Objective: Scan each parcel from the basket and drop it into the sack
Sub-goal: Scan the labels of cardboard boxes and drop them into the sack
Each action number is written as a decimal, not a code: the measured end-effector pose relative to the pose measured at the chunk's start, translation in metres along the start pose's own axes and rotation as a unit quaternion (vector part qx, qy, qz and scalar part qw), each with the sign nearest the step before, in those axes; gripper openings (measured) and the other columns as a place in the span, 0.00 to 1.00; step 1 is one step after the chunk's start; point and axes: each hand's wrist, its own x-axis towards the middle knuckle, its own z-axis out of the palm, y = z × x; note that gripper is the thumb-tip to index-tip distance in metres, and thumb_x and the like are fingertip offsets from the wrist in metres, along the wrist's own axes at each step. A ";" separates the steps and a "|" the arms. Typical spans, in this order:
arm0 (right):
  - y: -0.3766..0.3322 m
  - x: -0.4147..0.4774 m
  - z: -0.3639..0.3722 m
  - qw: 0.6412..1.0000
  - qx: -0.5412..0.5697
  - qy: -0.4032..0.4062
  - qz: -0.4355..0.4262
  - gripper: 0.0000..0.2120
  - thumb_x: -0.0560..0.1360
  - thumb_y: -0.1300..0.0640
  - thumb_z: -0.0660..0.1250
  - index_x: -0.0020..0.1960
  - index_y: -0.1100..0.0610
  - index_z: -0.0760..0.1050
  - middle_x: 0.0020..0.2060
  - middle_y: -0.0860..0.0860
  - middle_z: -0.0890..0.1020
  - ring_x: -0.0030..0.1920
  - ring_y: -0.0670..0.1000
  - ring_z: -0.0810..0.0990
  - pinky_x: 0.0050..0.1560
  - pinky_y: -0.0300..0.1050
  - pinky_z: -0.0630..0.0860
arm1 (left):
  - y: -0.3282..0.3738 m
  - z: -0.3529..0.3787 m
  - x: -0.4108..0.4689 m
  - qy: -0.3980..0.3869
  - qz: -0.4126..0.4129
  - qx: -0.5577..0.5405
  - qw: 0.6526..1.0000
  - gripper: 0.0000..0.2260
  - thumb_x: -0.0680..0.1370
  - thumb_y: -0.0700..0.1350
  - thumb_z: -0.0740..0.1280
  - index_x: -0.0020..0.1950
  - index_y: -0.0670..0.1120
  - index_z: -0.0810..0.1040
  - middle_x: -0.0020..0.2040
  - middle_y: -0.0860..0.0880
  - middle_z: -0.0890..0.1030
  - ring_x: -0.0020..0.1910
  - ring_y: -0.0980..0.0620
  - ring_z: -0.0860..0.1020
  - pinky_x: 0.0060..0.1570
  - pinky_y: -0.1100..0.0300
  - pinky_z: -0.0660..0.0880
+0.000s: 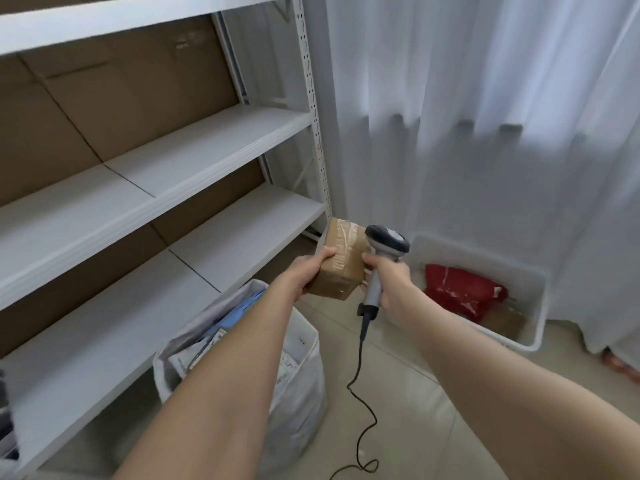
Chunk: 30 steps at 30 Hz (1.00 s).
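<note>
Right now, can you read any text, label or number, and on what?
None is readable.
On shipping labels in the sack: print blurred.
On the shelf upright: red mark, too small.
On the cardboard box in the left hand: tape only.
On the barcode scanner in the right hand: nothing legible.

Your left hand (309,270) gripping a taped cardboard parcel (341,260), your right hand (389,282) just beside it clutching the corded scanner (384,252), white sack (294,372) under your left forearm, white basket (485,261) beyond your right hand, red parcel (464,291) inside

The parcel (341,259) is brown with clear tape. The scanner (382,258) is grey and black. A red bag (462,289) lies in the white basket (530,306).
</note>
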 end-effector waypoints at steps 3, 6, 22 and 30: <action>0.031 -0.007 0.035 0.999 -0.013 -0.010 0.029 0.18 0.73 0.62 0.73 0.61 0.59 0.73 0.49 0.56 0.82 0.48 0.56 0.82 0.47 0.52 0.78 | -0.033 -0.037 -0.001 0.022 -0.021 -0.024 0.999 0.32 0.73 0.65 0.65 0.68 0.45 0.72 0.57 0.44 0.80 0.51 0.48 0.80 0.41 0.59 0.77; 0.065 -0.010 0.072 0.997 -0.039 -0.022 0.055 0.16 0.74 0.63 0.72 0.59 0.60 0.73 0.51 0.56 0.81 0.51 0.57 0.80 0.49 0.52 0.77 | -0.067 -0.080 0.003 0.064 -0.038 -0.045 0.996 0.31 0.74 0.62 0.67 0.70 0.45 0.69 0.56 0.45 0.79 0.45 0.51 0.78 0.34 0.60 0.74; 0.275 0.024 0.232 0.984 -0.122 0.028 0.128 0.11 0.73 0.58 0.74 0.53 0.56 0.75 0.41 0.54 0.80 0.45 0.57 0.79 0.53 0.56 0.80 | -0.263 -0.267 0.070 -0.091 -0.157 0.206 0.962 0.42 0.64 0.58 0.73 0.75 0.57 0.58 0.68 0.48 0.71 0.61 0.48 0.74 0.62 0.52 0.73; 0.334 0.058 0.189 0.962 -0.149 0.157 0.167 0.28 0.65 0.53 0.77 0.62 0.59 0.76 0.51 0.55 0.81 0.55 0.59 0.80 0.61 0.54 0.76 | -0.311 -0.205 0.110 -0.026 0.013 0.532 0.846 0.42 0.71 0.57 0.73 0.76 0.60 0.49 0.73 0.41 0.55 0.68 0.41 0.65 0.64 0.47 0.69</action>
